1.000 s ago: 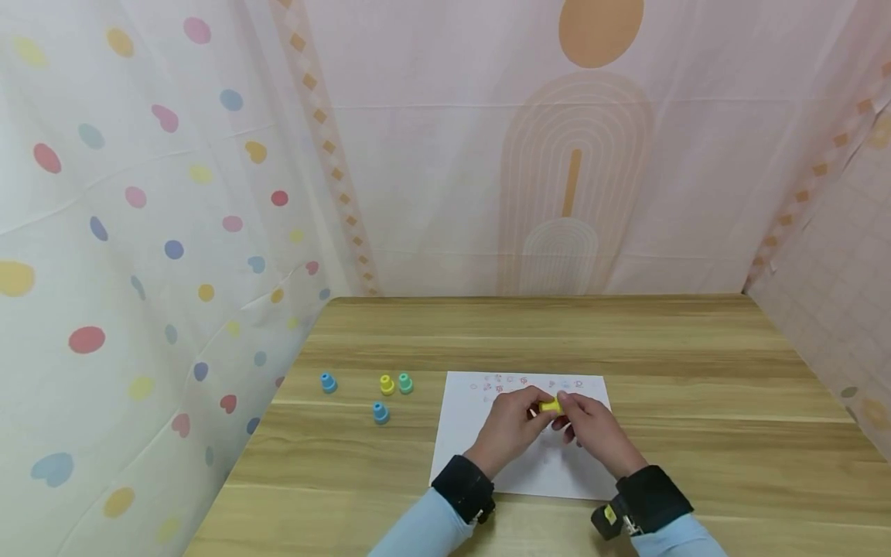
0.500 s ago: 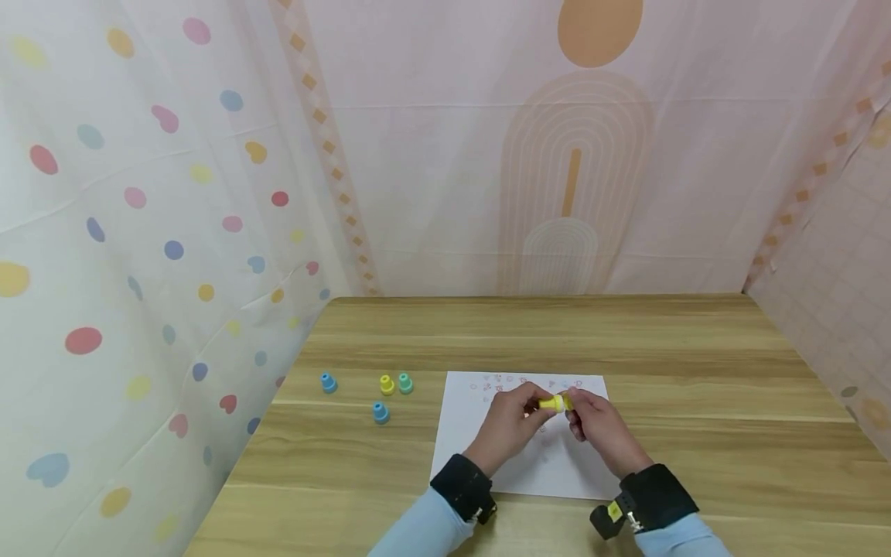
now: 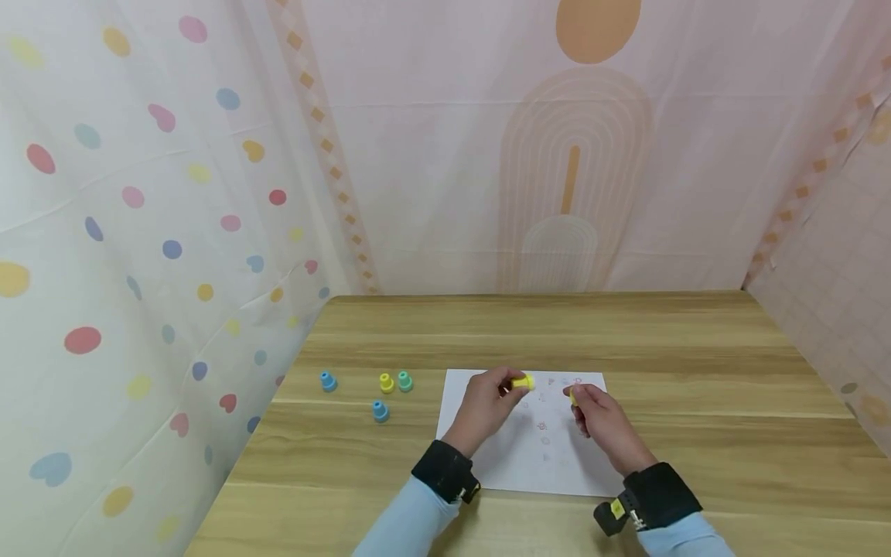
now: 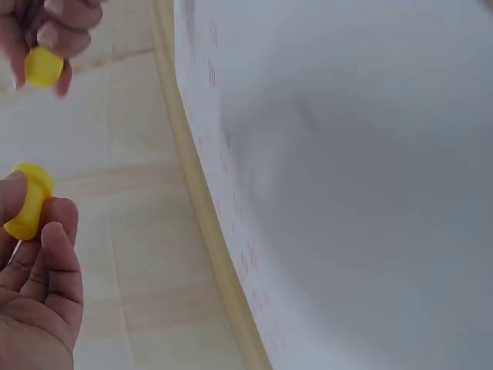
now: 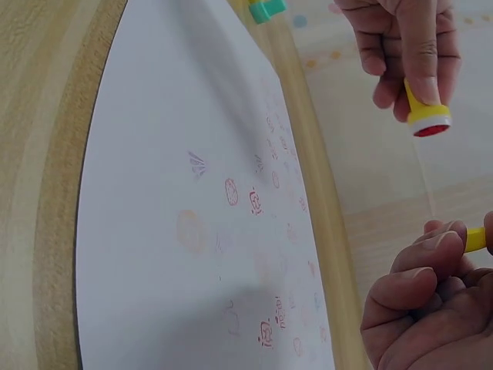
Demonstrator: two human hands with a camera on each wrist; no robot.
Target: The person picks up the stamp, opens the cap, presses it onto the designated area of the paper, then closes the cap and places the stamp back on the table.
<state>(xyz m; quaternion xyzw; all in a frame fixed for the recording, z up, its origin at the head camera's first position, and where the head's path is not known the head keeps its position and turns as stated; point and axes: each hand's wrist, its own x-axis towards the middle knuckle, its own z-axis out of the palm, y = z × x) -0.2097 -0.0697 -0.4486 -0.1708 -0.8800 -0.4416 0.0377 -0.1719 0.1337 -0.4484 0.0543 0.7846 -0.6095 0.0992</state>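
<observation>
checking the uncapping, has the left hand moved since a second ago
Yes. The left hand, gripping the yellow stamp, has shifted left and toward the far edge of the paper, away from the right hand.

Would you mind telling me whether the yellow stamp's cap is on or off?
Off. The left hand holds the yellow stamp with its red face bare, while the right hand pinches the yellow cap apart from it.

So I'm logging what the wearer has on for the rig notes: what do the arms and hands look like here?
Both arms wear light blue long sleeves. Each wrist carries a wide black band: the left band looks plain apart from a small clip at its edge, and the right band has a small black unit with a yellow tag. The left hand and right hand are bare, with no gloves.
</observation>
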